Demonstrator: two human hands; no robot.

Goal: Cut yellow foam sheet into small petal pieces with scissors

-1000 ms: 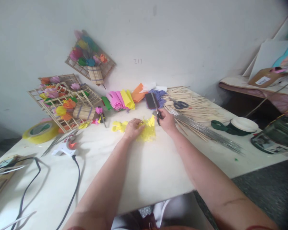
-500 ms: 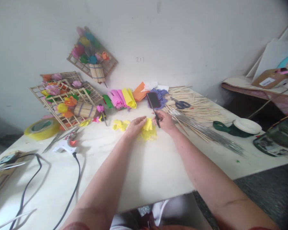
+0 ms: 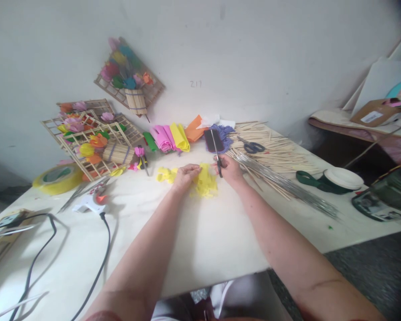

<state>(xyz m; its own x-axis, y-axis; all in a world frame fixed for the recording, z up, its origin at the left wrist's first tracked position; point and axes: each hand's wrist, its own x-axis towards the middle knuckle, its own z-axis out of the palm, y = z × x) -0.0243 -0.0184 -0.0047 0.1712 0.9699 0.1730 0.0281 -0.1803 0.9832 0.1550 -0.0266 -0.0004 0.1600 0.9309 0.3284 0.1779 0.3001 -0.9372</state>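
Note:
My left hand [image 3: 186,175] rests on the white table [image 3: 200,236] with its fingers curled on the edge of a pile of yellow paper pieces [image 3: 205,183]. My right hand [image 3: 229,169] sits just right of that pile, closed round the dark handles of scissors [image 3: 216,151] whose blades point away from me. More yellow scraps [image 3: 166,174] lie to the left of my left hand.
Folded pink, yellow, green and orange paper [image 3: 172,136] lies behind. Wooden sticks [image 3: 270,149], wires [image 3: 287,185] and second scissors [image 3: 252,146] lie right. Lattice frames with paper flowers [image 3: 93,142], a tape roll [image 3: 56,178], a glue gun [image 3: 90,203] and cables [image 3: 36,263] lie left.
My left hand's fingers have curled back onto the yellow paper after stretching out half a second ago. The right hand with the scissors has barely shifted.

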